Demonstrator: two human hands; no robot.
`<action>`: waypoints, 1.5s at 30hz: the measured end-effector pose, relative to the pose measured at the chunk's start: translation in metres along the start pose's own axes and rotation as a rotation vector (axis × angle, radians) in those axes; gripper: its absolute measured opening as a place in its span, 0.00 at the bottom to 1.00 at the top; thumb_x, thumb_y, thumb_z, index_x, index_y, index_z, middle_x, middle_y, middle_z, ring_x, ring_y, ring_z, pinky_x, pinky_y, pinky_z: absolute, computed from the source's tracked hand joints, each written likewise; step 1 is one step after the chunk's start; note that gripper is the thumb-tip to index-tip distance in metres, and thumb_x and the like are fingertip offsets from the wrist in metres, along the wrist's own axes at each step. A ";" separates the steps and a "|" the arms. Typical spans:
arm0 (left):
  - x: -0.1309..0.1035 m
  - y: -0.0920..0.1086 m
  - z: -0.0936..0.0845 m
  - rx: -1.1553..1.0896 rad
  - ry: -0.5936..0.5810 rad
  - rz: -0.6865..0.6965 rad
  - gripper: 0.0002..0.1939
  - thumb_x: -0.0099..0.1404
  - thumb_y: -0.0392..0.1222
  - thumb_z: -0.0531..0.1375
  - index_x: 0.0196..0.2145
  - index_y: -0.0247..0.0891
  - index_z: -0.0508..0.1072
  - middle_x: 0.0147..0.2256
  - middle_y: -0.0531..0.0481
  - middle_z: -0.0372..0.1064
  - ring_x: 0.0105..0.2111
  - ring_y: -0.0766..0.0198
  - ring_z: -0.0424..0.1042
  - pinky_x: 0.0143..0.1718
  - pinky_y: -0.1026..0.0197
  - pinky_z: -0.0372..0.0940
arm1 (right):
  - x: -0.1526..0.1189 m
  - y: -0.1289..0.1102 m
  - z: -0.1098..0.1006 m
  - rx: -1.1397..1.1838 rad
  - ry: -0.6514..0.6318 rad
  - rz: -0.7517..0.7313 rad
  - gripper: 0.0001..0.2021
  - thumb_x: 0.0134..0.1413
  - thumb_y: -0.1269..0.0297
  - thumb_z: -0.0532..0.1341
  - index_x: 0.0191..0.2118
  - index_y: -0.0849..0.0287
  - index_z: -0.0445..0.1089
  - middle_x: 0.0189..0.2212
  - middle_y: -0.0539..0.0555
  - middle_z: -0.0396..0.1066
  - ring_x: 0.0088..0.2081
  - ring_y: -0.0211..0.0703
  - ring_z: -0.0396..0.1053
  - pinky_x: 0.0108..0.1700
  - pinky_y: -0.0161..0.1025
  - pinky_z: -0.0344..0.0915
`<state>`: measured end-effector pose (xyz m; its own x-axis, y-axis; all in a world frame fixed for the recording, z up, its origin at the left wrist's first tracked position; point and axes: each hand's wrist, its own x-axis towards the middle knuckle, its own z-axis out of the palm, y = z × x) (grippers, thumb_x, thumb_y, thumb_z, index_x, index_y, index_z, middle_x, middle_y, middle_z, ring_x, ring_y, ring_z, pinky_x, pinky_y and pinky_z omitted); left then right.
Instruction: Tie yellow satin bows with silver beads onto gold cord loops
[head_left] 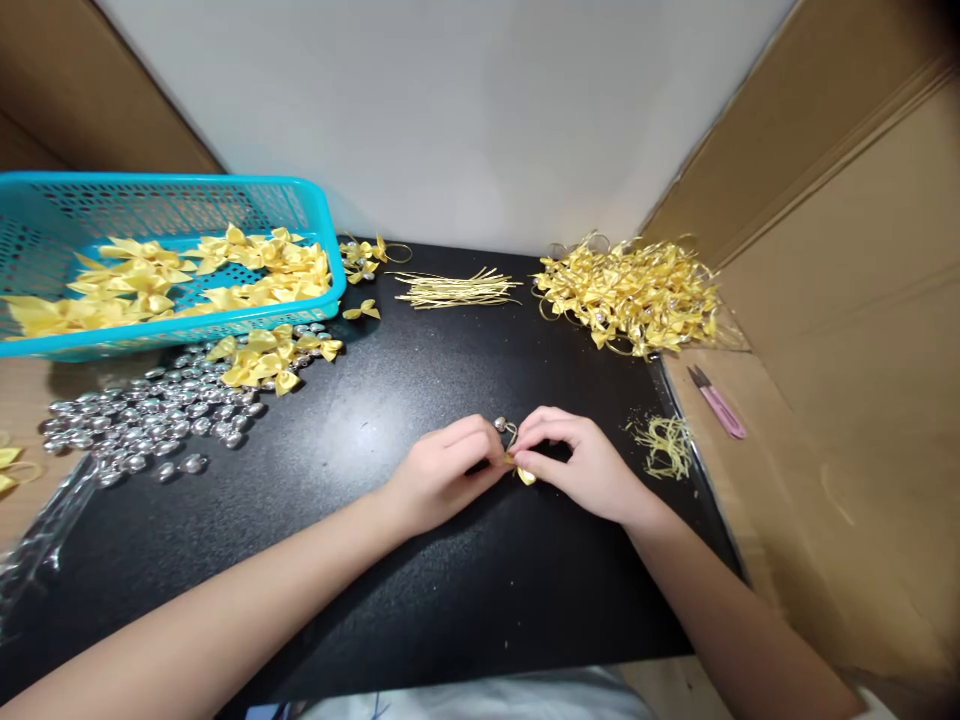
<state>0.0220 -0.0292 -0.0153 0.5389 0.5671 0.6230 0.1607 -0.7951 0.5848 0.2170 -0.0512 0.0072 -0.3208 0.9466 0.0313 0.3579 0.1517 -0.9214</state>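
Note:
Over the middle of the black tabletop, my left hand (455, 468) and my right hand (577, 460) meet with their fingertips pinched close together. Between them they hold a small yellow ribbon bow (527, 477), mostly hidden by the fingers. A loop of gold cord (512, 434) rises from the bow, and a silver bell (500, 425) shows just beyond the left fingertips. Both hands are closed. Exactly how the cord runs between the fingers is hidden.
A turquoise basket (334, 262) of yellow bows stands at the left, above scattered silver bells (161, 412). Cut gold cords (459, 289) lie at the back. Finished-looking bows with loops (630, 295) are heaped at back right. Pink snips (718, 403) and cord scraps (665, 446) lie right.

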 end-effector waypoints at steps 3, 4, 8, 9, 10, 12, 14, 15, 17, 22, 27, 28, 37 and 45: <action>0.002 0.002 -0.002 -0.040 0.006 -0.031 0.06 0.63 0.29 0.61 0.31 0.37 0.68 0.29 0.50 0.71 0.29 0.68 0.73 0.32 0.67 0.69 | -0.001 0.001 -0.001 0.049 -0.021 0.015 0.03 0.52 0.72 0.65 0.30 0.58 0.76 0.34 0.52 0.74 0.41 0.42 0.70 0.48 0.42 0.63; 0.003 0.003 -0.003 -0.053 0.010 -0.044 0.06 0.63 0.29 0.62 0.31 0.37 0.69 0.29 0.50 0.72 0.30 0.68 0.74 0.33 0.67 0.70 | -0.001 0.001 -0.001 0.075 -0.031 0.034 0.04 0.52 0.72 0.64 0.31 0.58 0.76 0.35 0.52 0.74 0.41 0.42 0.70 0.48 0.42 0.63; 0.006 0.004 -0.005 -0.067 0.007 -0.098 0.04 0.63 0.30 0.62 0.32 0.36 0.72 0.30 0.49 0.75 0.31 0.67 0.76 0.35 0.66 0.70 | -0.001 0.004 0.001 0.145 0.005 0.097 0.04 0.52 0.72 0.63 0.30 0.57 0.76 0.35 0.53 0.73 0.41 0.42 0.70 0.47 0.42 0.62; 0.006 0.005 -0.005 -0.060 -0.004 -0.108 0.03 0.63 0.30 0.61 0.33 0.36 0.72 0.30 0.49 0.75 0.32 0.66 0.76 0.35 0.66 0.70 | -0.001 0.005 0.002 0.153 0.036 0.095 0.04 0.52 0.71 0.64 0.30 0.57 0.76 0.35 0.53 0.73 0.41 0.42 0.69 0.47 0.42 0.62; 0.006 0.005 -0.006 -0.054 -0.017 -0.116 0.03 0.64 0.31 0.61 0.33 0.36 0.73 0.30 0.49 0.75 0.32 0.66 0.76 0.35 0.65 0.70 | 0.000 0.006 0.003 0.163 0.074 0.091 0.04 0.52 0.69 0.64 0.29 0.57 0.76 0.35 0.53 0.72 0.41 0.42 0.69 0.47 0.42 0.61; 0.008 0.005 -0.007 -0.057 -0.038 -0.141 0.04 0.64 0.31 0.60 0.32 0.36 0.73 0.30 0.49 0.76 0.32 0.66 0.76 0.36 0.65 0.70 | 0.000 0.007 0.004 0.210 0.165 0.089 0.03 0.52 0.66 0.65 0.29 0.56 0.76 0.36 0.53 0.71 0.41 0.42 0.68 0.45 0.42 0.61; 0.009 0.006 -0.008 -0.072 -0.040 -0.181 0.04 0.64 0.31 0.60 0.31 0.36 0.72 0.30 0.49 0.76 0.31 0.66 0.75 0.35 0.65 0.69 | 0.001 0.007 0.006 0.288 0.240 0.096 0.04 0.51 0.62 0.66 0.29 0.56 0.76 0.36 0.53 0.70 0.41 0.42 0.68 0.43 0.40 0.62; 0.009 0.007 -0.008 -0.074 -0.036 -0.210 0.04 0.64 0.32 0.61 0.31 0.36 0.72 0.30 0.49 0.76 0.31 0.67 0.75 0.34 0.66 0.69 | 0.001 0.007 0.006 0.325 0.258 0.101 0.06 0.50 0.60 0.67 0.29 0.56 0.76 0.36 0.53 0.69 0.40 0.42 0.68 0.41 0.39 0.62; 0.010 0.007 -0.009 -0.064 -0.020 -0.268 0.03 0.63 0.33 0.61 0.31 0.36 0.73 0.29 0.51 0.75 0.29 0.68 0.73 0.32 0.66 0.68 | 0.002 0.006 0.007 0.379 0.258 0.115 0.09 0.49 0.56 0.68 0.29 0.56 0.76 0.37 0.53 0.70 0.40 0.42 0.69 0.41 0.39 0.64; 0.011 0.007 -0.007 -0.062 0.032 -0.308 0.02 0.62 0.33 0.62 0.33 0.37 0.74 0.30 0.50 0.75 0.30 0.67 0.73 0.33 0.65 0.68 | 0.003 0.006 0.008 0.408 0.176 0.164 0.11 0.47 0.54 0.69 0.32 0.56 0.76 0.40 0.55 0.73 0.43 0.45 0.71 0.44 0.41 0.66; 0.013 0.007 -0.006 -0.117 0.030 -0.250 0.04 0.62 0.31 0.61 0.31 0.37 0.75 0.30 0.49 0.75 0.31 0.66 0.74 0.35 0.64 0.69 | 0.001 0.006 0.008 0.241 0.159 0.070 0.04 0.50 0.63 0.67 0.30 0.56 0.76 0.37 0.54 0.73 0.43 0.44 0.71 0.45 0.42 0.65; 0.013 0.007 -0.006 -0.127 0.034 -0.245 0.04 0.62 0.31 0.61 0.31 0.36 0.75 0.30 0.49 0.75 0.31 0.66 0.74 0.34 0.64 0.69 | 0.000 0.005 0.008 0.200 0.165 0.045 0.02 0.51 0.64 0.66 0.31 0.56 0.76 0.37 0.54 0.73 0.43 0.44 0.71 0.46 0.43 0.65; 0.008 0.009 -0.001 -0.007 0.070 -0.353 0.03 0.60 0.34 0.62 0.29 0.35 0.75 0.24 0.52 0.72 0.23 0.69 0.69 0.26 0.67 0.64 | -0.001 -0.003 0.009 -0.059 0.244 -0.081 0.04 0.51 0.70 0.67 0.28 0.54 0.75 0.33 0.52 0.77 0.42 0.45 0.71 0.48 0.46 0.65; 0.011 0.011 0.000 -0.036 0.081 -0.321 0.05 0.59 0.32 0.61 0.27 0.36 0.75 0.24 0.51 0.73 0.24 0.69 0.70 0.27 0.67 0.65 | -0.003 -0.004 0.015 -0.011 0.250 -0.099 0.04 0.57 0.68 0.62 0.31 0.54 0.72 0.34 0.52 0.76 0.41 0.45 0.70 0.48 0.46 0.65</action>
<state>0.0291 -0.0315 -0.0023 0.3975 0.8039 0.4424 0.2815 -0.5657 0.7751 0.2040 -0.0589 0.0047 -0.1290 0.9676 0.2172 0.3456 0.2491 -0.9047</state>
